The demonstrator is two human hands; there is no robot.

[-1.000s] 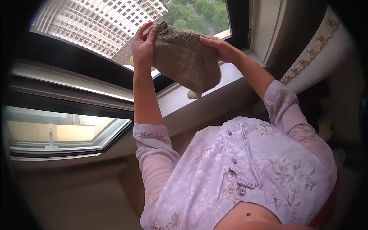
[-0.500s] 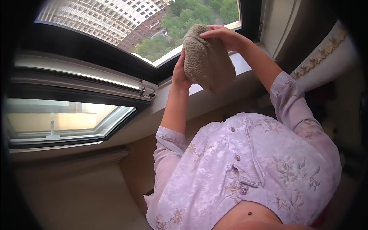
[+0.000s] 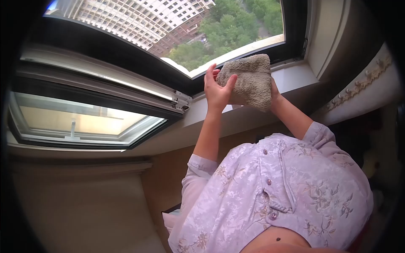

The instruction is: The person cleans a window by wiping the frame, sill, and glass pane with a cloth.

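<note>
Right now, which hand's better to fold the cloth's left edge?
Probably the left hand, at that edge of the cloth; the right hand is across, mostly hidden behind it.

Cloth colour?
The cloth is greyish beige, plain; the head view, the only one, shows it.

Cloth point(image 3: 249, 81) folded smaller, squarer; right hand point(image 3: 275, 91) off its top, now behind it (mostly hidden).

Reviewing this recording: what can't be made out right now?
All in the head view:
Right hand: fingers hidden behind the cloth.
Far side of the cloth: hidden by the cloth itself.
Building: cut off by the picture's upper edge.
Curtain: cut off by the dark lens border.
</note>
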